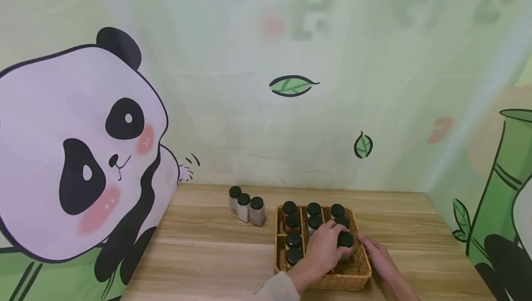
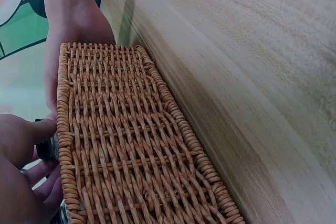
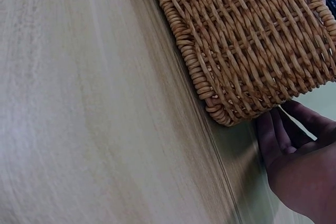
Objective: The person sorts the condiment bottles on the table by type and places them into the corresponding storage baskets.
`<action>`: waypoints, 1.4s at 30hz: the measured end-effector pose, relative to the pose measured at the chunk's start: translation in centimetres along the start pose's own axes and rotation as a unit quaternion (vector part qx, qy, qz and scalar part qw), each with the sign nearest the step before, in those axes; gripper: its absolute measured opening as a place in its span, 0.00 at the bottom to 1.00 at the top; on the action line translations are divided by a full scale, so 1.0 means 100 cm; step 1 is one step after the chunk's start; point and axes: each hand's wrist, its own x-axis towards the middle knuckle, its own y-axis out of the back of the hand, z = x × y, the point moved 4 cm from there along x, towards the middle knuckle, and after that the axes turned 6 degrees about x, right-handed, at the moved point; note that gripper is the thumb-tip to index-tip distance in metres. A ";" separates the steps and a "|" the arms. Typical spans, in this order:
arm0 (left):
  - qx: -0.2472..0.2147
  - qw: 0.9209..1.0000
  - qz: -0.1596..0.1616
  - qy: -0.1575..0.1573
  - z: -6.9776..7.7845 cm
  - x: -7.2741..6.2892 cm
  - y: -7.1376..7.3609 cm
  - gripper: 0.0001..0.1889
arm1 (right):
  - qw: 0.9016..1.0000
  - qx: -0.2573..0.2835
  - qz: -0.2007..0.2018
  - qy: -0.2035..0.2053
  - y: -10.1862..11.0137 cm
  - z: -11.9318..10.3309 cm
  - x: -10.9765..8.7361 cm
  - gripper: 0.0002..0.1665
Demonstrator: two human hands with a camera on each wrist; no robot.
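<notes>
So the left hand (image 1: 326, 248) has its grip curled around a black-lidded spice jar (image 1: 345, 242), which sits in the right-hand section of the wicker basket (image 1: 349, 279) near the front of the wooden bench (image 1: 199, 255). The right hand (image 1: 376, 251) lies flat with fingers relaxed, touching the basket's right wall (holding nothing). More jars fill the other compartments, and three loose jars (image 1: 246, 205) stand in a row just left of the basket.
</notes>
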 end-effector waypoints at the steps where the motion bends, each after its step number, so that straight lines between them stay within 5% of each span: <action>1: 0.001 1.000 0.000 0.001 0.000 0.000 -0.001 0.23 | 1.000 0.000 0.000 -0.001 0.000 0.000 0.000 0.56; 12: 0.023 0.999 -0.022 -0.011 -0.002 0.000 -0.001 0.29 | 1.000 0.008 0.005 0.004 0.000 0.003 0.002 0.54; 20: -0.050 0.995 -0.091 0.007 -0.014 -0.005 0.046 0.34 | 1.000 -0.002 0.010 0.009 -0.001 0.002 0.000 0.55; 27: -0.127 0.988 -0.088 0.022 -0.051 -0.015 0.098 0.35 | 1.000 -0.004 0.007 0.006 0.000 0.001 -0.001 0.55; 33: -0.130 0.989 -0.067 0.035 -0.086 -0.025 0.133 0.37 | 1.000 0.000 0.005 0.006 0.001 0.002 0.001 0.55; 37: -0.103 0.993 -0.027 0.044 -0.117 -0.027 0.141 0.37 | 1.000 0.009 0.006 0.010 0.002 0.003 0.002 0.55; 42: -0.060 0.997 -0.003 0.055 -0.159 -0.028 0.132 0.42 | 1.000 0.012 0.007 0.008 0.002 0.006 0.002 0.54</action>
